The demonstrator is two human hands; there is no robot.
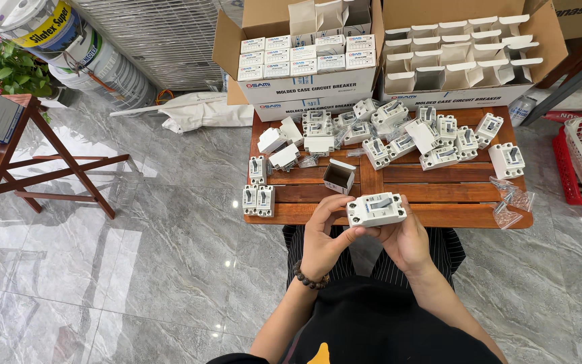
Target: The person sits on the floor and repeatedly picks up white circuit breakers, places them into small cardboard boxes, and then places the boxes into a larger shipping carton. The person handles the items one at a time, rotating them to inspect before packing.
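1. Both hands, left hand (323,239) and right hand (405,236), hold one breaker (376,209), fingers clamped on its sides.
2. The breaker hangs just at the table (439,195) near edge.
3. The open box (339,176) stands just beyond.

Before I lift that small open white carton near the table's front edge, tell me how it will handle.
The open carton looks empty, so it is probably very light and easily slid. Its thin card walls would likely crush under a firm pinch. Lying on its side on the slatted table, it seems unlikely to roll.
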